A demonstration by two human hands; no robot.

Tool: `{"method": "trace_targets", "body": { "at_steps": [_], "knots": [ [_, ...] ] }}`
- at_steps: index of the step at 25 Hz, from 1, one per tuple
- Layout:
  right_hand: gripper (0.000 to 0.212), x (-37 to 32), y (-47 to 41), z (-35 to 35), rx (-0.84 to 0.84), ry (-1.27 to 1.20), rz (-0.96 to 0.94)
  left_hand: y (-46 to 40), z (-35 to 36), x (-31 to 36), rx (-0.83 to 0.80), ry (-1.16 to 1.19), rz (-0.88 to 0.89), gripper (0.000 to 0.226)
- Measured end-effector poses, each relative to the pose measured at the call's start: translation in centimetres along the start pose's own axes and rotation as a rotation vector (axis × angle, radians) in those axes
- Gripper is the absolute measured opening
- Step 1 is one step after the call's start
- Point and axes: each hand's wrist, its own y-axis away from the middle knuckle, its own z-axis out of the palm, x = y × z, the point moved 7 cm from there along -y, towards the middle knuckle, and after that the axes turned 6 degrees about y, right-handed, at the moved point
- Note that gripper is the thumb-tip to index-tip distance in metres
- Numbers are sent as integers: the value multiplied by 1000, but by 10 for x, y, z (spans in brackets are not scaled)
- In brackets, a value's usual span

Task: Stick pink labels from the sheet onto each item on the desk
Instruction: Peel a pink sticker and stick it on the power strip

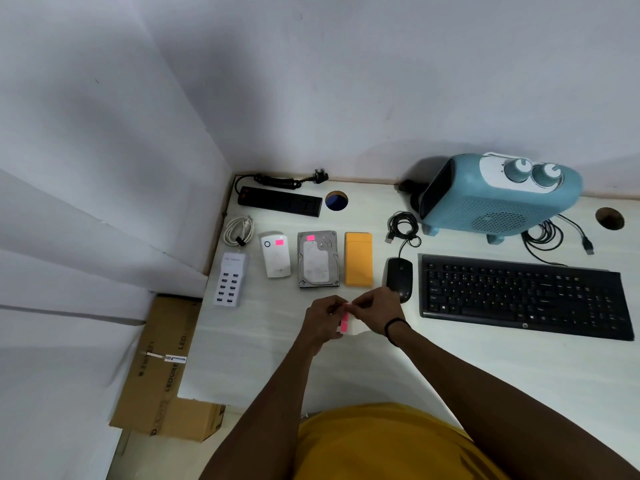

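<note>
Both hands meet over the middle of the worktop: the left hand pinches the label sheet, while the right hand has its fingers closed on the sheet's top edge, seemingly peeling a pink label. It looks thin, floppy and tacky; best lifted by a corner.
</note>
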Motion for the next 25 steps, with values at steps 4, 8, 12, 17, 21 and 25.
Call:
{"method": "trace_targets", "body": {
  "at_steps": [4,8,12,17,21,25],
  "knots": [
    [15,0,-2,1,-33,59,-20,2,-1,-4,12,18,-21,8],
    [21,2,-2,3,-53,66,-29,4,0,-2,1,20,-30,10],
    [19,1,-4,6,-55,96,-41,5,2,-1,-7,17,-34,10],
    [17,13,-8,7,-83,-10,15,5,0,-5,0,34,-39,15],
    [20,29,-6,13,-139,-418,245,5,0,-6,-6,32,-48,11],
    [8,36,-1,17,-139,-719,412,5,-4,-8,28,52,-80,8]
  ]
}}
